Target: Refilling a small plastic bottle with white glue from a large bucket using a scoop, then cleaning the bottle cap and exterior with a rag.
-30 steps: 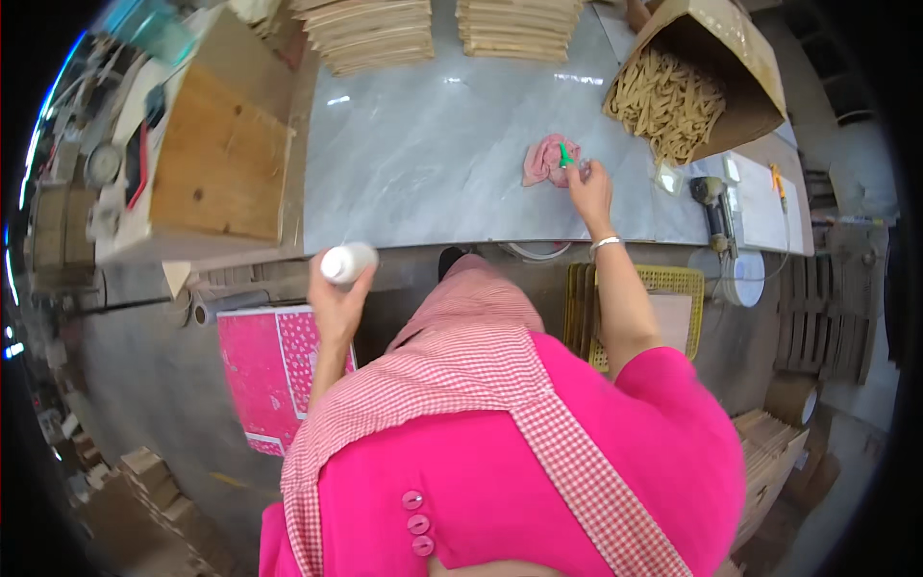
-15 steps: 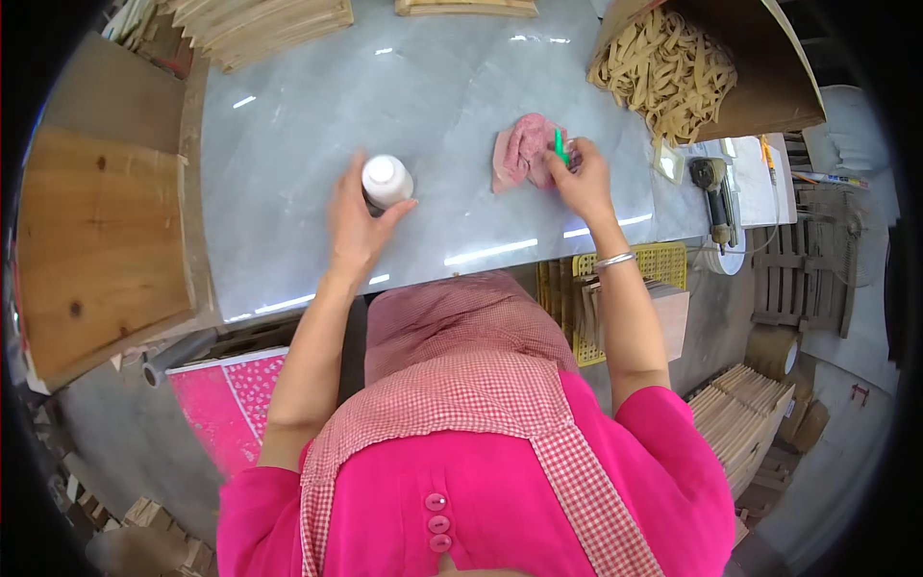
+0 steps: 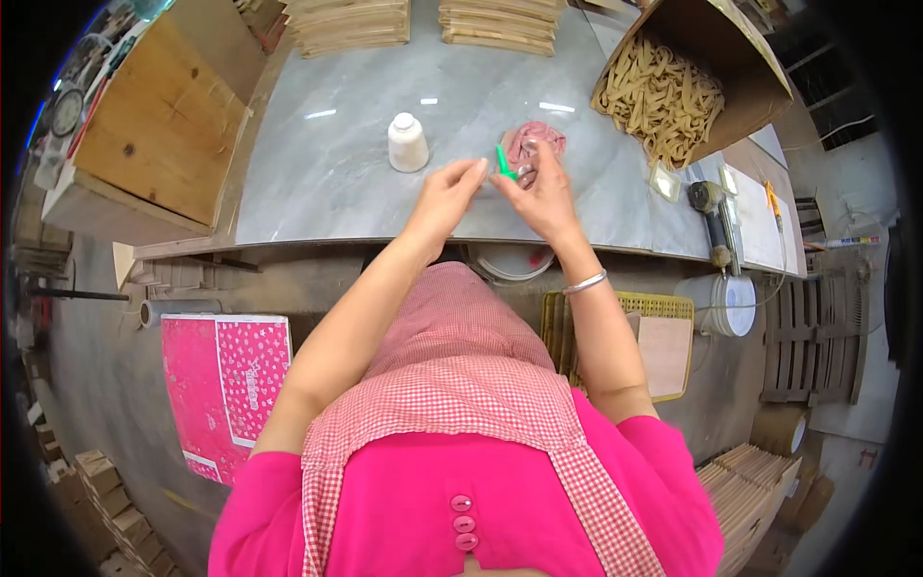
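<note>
My right hand (image 3: 538, 192) grips a small clear bottle (image 3: 527, 176) with a green pointed tip (image 3: 503, 163), just in front of a crumpled pink cloth (image 3: 550, 135) on the grey marble-look tabletop (image 3: 317, 173). My left hand (image 3: 449, 192) is close by, left of the green tip, its fingers pinched together; whatever is between them is too small to make out. A white bottle (image 3: 408, 146) stands upright on the tabletop, beyond my left hand and out of its grasp.
Wooden board stacks (image 3: 346, 24) line the back. A cardboard box (image 3: 740, 67) of tan strips lies at right, near a power tool (image 3: 711, 216). A wooden crate (image 3: 154, 125) is at left. Below are a yellow basket (image 3: 673, 303), a bucket (image 3: 731, 306) and pink boards (image 3: 192, 385).
My left hand has put the white bottle down on the table and moved right, beside the green tip. My right hand, still on the small bottle, has drawn left from the pink cloth.
</note>
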A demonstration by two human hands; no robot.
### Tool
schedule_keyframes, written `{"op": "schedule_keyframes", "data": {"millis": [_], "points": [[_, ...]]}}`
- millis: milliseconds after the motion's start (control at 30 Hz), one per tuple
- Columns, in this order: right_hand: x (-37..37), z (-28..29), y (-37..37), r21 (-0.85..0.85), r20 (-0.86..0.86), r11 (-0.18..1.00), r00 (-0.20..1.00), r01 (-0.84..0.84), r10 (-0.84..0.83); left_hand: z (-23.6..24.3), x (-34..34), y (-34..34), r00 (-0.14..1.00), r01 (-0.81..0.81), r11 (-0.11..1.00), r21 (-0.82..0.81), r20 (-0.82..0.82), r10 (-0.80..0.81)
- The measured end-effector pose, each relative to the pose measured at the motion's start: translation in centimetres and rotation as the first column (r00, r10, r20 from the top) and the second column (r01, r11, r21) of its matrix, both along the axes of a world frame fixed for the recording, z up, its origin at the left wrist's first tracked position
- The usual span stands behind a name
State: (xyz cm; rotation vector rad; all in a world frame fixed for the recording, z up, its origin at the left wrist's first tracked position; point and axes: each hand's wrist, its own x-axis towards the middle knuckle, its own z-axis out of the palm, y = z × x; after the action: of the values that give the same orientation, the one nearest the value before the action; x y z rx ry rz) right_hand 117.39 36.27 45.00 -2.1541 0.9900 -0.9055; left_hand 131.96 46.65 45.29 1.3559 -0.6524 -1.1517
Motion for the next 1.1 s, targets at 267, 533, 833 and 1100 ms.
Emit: {"op": "schedule_keyframes", "data": {"millis": [267, 533, 833, 1100], "points": [[-1.8, 0.5, -3.0, 0.267, 0.106, 0.912, 0.950, -0.311, 0.293, -2.8, -0.1, -4.7, 0.974, 0.118, 0.988, 0.096, -0.202, -0.097], [-0.7, -6.5, -10.9, -0.356, -0.327, 0.934, 0.940, -0.025, -0.099, -3.0, -0.3, -7.5, 0.992, -0.079, 0.986, 0.148, -0.089, 0.093], [3.2, -3.2, -7.3, -0.155, 0.263, 0.975, 0.945, -0.160, 0.197, -4.6, -0.1, -8.7, 0.961, 0.009, 0.992, 0.126, 0.275, -0.043], [1.1, -3.3, -10.8, -0.045, 0.190, 0.956, 0.942, 0.291, -0.278, -1.8, 1.2, -5.7, 0.961, 0.067, 0.997, 0.026, -0.272, -0.057]]}}
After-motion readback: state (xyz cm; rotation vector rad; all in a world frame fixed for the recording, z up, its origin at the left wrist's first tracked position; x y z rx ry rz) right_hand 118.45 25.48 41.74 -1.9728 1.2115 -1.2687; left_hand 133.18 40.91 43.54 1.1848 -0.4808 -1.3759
